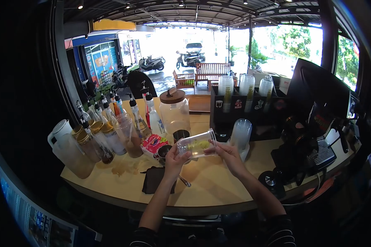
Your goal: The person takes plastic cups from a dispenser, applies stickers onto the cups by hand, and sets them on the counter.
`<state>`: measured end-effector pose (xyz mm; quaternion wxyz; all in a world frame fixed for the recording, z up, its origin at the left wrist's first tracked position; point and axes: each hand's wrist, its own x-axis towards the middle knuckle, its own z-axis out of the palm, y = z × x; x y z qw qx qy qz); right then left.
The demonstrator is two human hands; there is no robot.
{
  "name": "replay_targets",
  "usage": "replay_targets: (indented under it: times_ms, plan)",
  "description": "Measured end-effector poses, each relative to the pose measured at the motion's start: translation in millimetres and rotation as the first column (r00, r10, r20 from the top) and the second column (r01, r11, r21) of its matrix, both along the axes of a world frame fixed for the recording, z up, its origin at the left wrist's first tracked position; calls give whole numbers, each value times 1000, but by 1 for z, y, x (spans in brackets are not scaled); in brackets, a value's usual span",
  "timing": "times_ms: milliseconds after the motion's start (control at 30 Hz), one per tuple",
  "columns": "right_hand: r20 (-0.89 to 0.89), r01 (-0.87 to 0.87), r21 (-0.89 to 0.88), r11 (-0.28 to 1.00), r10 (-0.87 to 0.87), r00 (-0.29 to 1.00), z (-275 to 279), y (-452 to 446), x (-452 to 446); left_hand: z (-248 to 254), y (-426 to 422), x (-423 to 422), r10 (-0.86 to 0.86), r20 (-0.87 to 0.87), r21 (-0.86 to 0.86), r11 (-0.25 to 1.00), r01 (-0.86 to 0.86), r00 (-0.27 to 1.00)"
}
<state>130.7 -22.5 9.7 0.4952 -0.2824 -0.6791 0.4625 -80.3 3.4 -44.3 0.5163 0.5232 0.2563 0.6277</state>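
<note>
A clear plastic cup [198,144] with a yellow-green print lies sideways in the air above the counter, its rim to the right. My left hand [176,158] is wrapped round the base end. At the rim end, my right hand [230,156] grips the cup with thumb and fingers. Just behind my right hand stands a stack of clear dome lids [240,133]. A black folded cloth [154,180] lies on the counter left of my left forearm, and a metal spoon [184,181] rests beside it.
Pump syrup bottles [154,117], jars [99,131] and a white-lidded pitcher [70,148] crowd the left. A wooden-lidded glass jar [173,111] stands behind. Cup stacks [246,88] fill a black holder [235,103]; a dark monitor [313,88] is at right. A pink packet [154,144] sits near my left hand.
</note>
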Motion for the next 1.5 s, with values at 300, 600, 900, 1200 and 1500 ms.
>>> replay_targets:
  times_ms: [300,600,900,1200,1500]
  plan:
    - [-30,-144,-9,990,143,989,-11,-2,-2,14,3,40,-11,148,50,999,4,989]
    - [60,268,321,908,-301,952,21,9,38,54,32,67,15,70,121,992,-23,997]
    - [61,393,605,693,-532,844,124,63,82,141,124,105,137,-98,479,875,-74,986]
    - [-76,310,849,427,-482,873,176,188,90,195,219,128,110,-408,430,899,85,906]
    - [130,207,807,554,-508,852,160,255,91,174,252,129,86,-655,309,937,162,750]
